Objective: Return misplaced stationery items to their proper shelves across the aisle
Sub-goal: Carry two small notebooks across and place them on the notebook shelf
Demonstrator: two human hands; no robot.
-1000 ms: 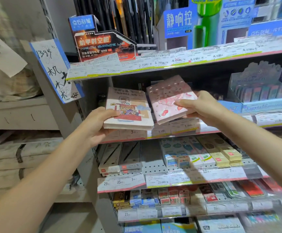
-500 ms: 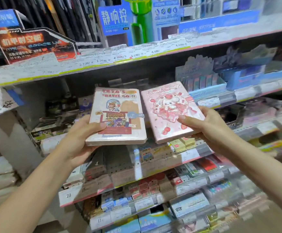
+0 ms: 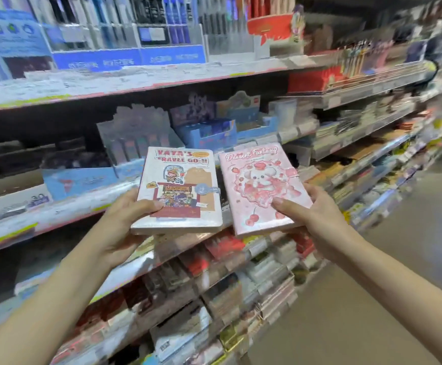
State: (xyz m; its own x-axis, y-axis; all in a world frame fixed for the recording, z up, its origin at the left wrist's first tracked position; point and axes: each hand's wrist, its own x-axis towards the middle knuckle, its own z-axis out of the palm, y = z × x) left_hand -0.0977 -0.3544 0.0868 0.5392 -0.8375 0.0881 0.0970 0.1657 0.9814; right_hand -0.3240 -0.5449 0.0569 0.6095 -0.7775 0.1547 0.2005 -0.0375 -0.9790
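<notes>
I hold two notebooks side by side in front of the shelving. My left hand [image 3: 125, 227] grips the cream notebook with a red cartoon cover [image 3: 185, 185] at its lower left corner, thumb on the front. My right hand [image 3: 312, 217] grips the pink notebook with a white bunny and cherries [image 3: 254, 185] at its lower right corner, thumb across the cover. Both notebooks are tilted face up toward me, a small gap between them, clear of the shelf edges.
Tiered shelves [image 3: 135, 80] run from the left to the far right, packed with pens, blue display boxes [image 3: 82, 177] and packaged stationery. A red display stand [image 3: 270, 25] sits on top. The aisle floor [image 3: 372, 272] opens at the lower right. The view is motion-blurred.
The notebooks have come off the shelf and toward me, now held lower. The view has swung right along the aisle, and the shelf end with the handwritten sign has left the frame.
</notes>
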